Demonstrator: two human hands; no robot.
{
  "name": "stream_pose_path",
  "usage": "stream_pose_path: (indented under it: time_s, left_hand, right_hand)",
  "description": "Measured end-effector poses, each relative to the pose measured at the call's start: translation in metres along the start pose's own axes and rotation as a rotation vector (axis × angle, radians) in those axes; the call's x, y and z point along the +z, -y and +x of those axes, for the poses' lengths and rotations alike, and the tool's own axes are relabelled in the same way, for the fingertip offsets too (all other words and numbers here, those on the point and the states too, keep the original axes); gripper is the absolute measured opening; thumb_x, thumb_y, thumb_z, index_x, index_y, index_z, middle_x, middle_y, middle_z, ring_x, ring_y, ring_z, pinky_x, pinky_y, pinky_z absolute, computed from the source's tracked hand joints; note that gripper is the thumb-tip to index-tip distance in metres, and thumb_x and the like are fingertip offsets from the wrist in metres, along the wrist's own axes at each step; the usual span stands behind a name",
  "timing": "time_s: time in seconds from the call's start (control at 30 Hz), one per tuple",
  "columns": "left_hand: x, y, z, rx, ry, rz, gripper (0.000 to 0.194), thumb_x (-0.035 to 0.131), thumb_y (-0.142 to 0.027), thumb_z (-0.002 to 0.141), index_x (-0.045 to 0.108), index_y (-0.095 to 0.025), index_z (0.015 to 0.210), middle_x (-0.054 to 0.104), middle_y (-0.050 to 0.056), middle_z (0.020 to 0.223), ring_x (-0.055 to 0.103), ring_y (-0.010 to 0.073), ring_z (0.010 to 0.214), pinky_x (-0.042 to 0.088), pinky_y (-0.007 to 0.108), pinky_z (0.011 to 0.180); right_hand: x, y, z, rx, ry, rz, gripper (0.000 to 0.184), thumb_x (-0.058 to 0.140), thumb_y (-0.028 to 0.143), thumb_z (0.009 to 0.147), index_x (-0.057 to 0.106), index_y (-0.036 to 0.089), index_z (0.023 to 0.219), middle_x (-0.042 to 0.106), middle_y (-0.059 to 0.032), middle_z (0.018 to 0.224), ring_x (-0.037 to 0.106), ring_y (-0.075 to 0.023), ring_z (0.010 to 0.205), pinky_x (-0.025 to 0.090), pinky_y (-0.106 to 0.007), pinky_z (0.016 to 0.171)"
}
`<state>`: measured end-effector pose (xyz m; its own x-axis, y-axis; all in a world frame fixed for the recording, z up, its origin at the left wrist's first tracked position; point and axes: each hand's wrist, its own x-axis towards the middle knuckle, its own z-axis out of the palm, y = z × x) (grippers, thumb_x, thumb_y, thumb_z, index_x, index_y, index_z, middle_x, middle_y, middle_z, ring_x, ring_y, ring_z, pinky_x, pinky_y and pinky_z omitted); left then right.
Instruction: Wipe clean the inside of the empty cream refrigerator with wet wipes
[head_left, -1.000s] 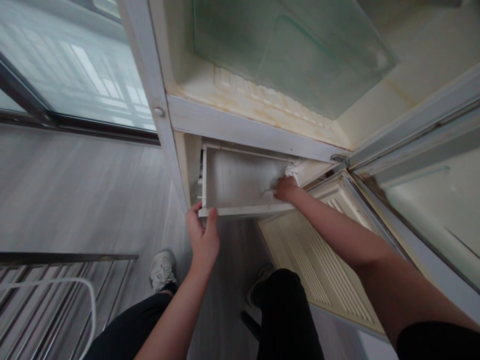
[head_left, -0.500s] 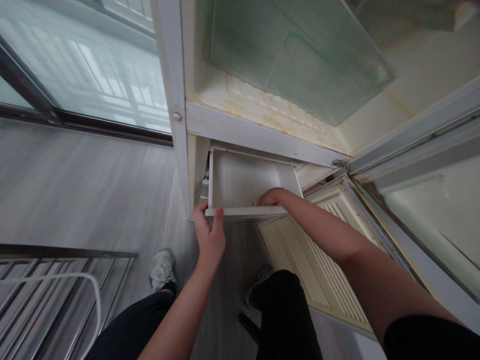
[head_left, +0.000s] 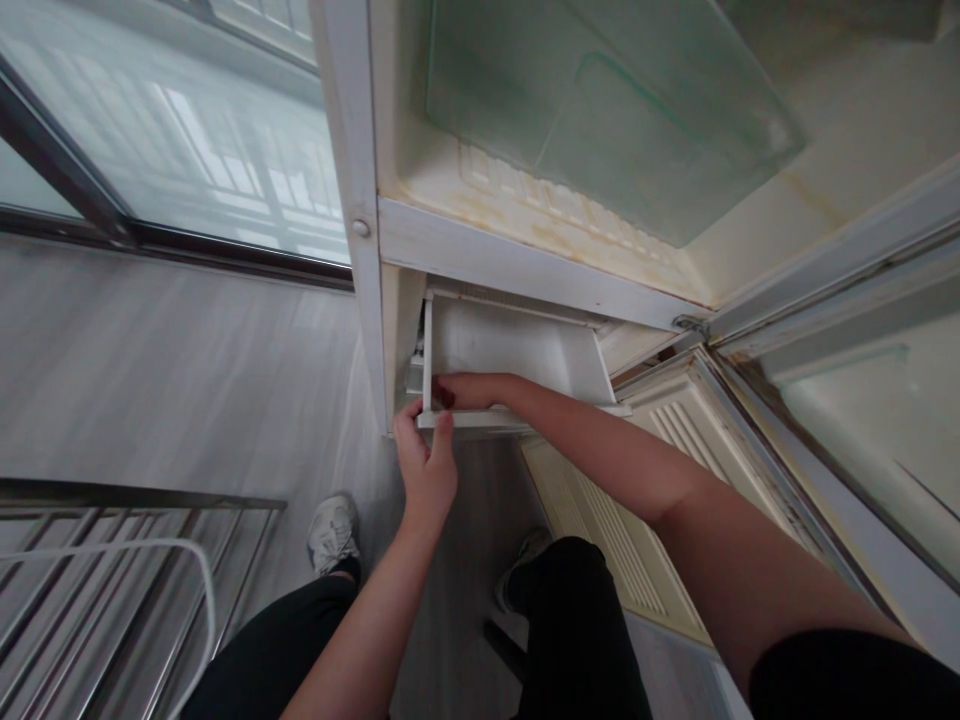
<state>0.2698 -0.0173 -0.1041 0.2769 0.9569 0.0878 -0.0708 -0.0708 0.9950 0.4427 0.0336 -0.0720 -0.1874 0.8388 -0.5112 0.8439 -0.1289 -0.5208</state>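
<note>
A white freezer drawer (head_left: 517,345) is pulled partway out of the lower compartment of an old refrigerator (head_left: 487,235). My left hand (head_left: 429,455) grips its front left corner, with the thumb over the front edge. Inside the drawer, at the left end behind the front wall, is my right hand (head_left: 457,390). Its fingers are curled and partly hidden, so what they hold, if anything, does not show.
The lower door (head_left: 600,510) and upper door (head_left: 870,400) stand open on the right. A glass shelf (head_left: 600,110) lies tilted in the upper compartment. A metal rack (head_left: 135,590) with a white cable (head_left: 206,580) is at lower left, a glass sliding door (head_left: 225,150) behind.
My right hand has slid left inside the drawer, from near the right of its front wall to the left corner. My left hand keeps its grip on the corner.
</note>
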Motion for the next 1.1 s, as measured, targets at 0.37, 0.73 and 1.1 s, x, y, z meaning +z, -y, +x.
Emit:
stream_pose_path:
  time_s: [0.37, 0.73, 1.1]
  left_hand:
    - [0.0, 0.0, -0.001, -0.031, 0.007, 0.003, 0.041, 0.057, -0.052, 0.095, 0.052, -0.021, 0.121, 0.06, 0.009, 0.118, 0.055, 0.0249, 0.116, 0.042, 0.043, 0.105]
    - [0.001, -0.003, -0.002, -0.043, 0.009, 0.0, 0.038, 0.056, -0.051, 0.096, 0.053, -0.021, 0.119, 0.061, 0.011, 0.119, 0.056, 0.026, 0.117, 0.042, 0.044, 0.105]
    - [0.002, 0.0, -0.002, -0.034, -0.008, -0.013, 0.041, 0.056, -0.053, 0.094, 0.053, -0.02, 0.12, 0.06, 0.011, 0.118, 0.055, 0.0263, 0.117, 0.041, 0.045, 0.105]
  right_hand:
    - [-0.016, -0.056, -0.075, 0.653, -0.157, -0.227, 0.063, 0.075, 0.012, 0.075, 0.059, 0.014, 0.136, 0.065, -0.0179, 0.136, 0.066, -0.0288, 0.121, 0.053, -0.033, 0.099]
    - [-0.058, 0.001, -0.052, 0.185, -1.124, 0.758, 0.042, 0.039, 0.035, 0.096, 0.065, 0.018, 0.124, 0.073, -0.0092, 0.109, 0.071, -0.0201, 0.099, 0.058, -0.031, 0.08]
    - [-0.078, -0.001, 0.018, 0.382, -1.171, -0.117, 0.041, 0.043, 0.027, 0.1, 0.07, 0.022, 0.13, 0.075, -0.0093, 0.106, 0.066, -0.0243, 0.121, 0.047, -0.046, 0.112]
